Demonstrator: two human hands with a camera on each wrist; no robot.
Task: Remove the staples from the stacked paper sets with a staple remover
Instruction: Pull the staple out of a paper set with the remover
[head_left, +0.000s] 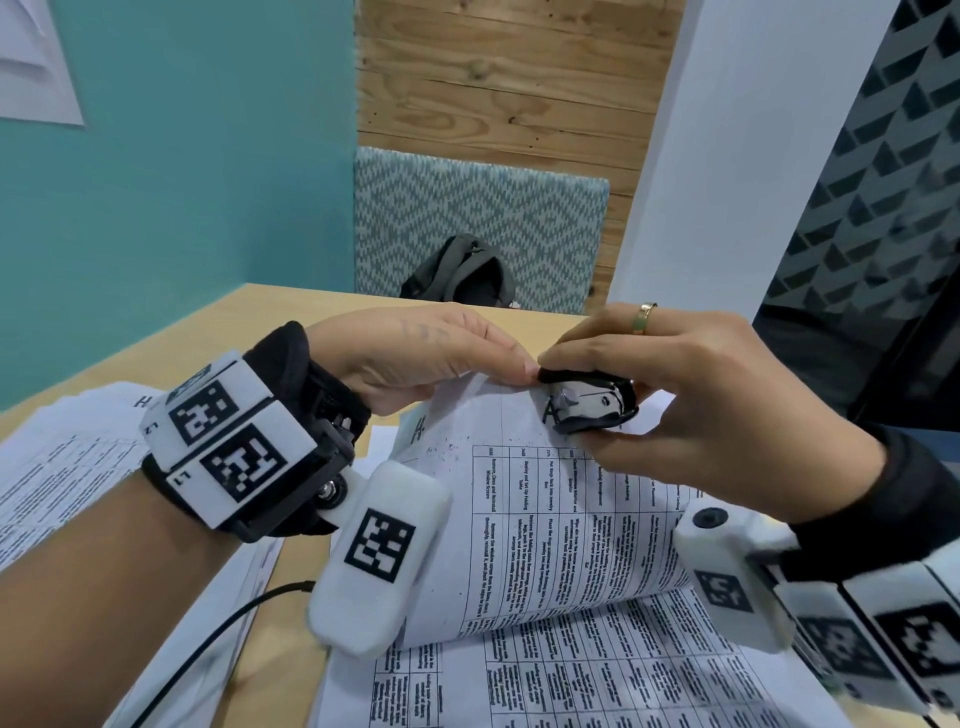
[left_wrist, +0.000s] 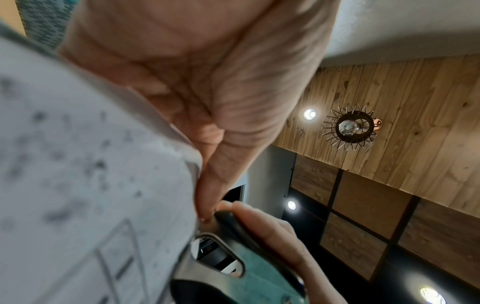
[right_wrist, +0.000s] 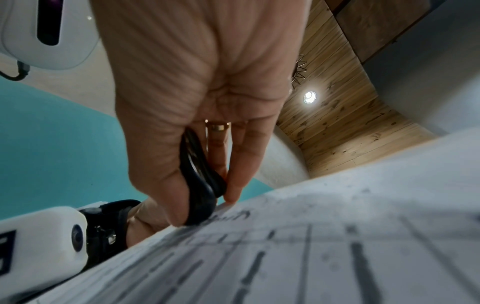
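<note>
A stapled paper set (head_left: 545, 525) with printed tables is lifted and curled up off the table. My left hand (head_left: 436, 358) pinches its raised top corner. My right hand (head_left: 675, 395) grips a black and metal staple remover (head_left: 589, 400), thumb below and fingers above, its jaws pressed at that same corner. The staple itself is hidden. In the left wrist view the paper (left_wrist: 85, 185) fills the left, with the staple remover (left_wrist: 223, 265) beside my left hand's thumb. The right wrist view has the staple remover (right_wrist: 200, 185) squeezed against the paper's edge (right_wrist: 285, 246).
More printed sheets (head_left: 67, 467) lie on the wooden table (head_left: 270, 322) at the left, and another sheet (head_left: 597, 675) lies under the lifted set. A black cable (head_left: 218, 634) runs across the table's near part. A dark backpack (head_left: 462, 275) sits on the patterned seat beyond the table.
</note>
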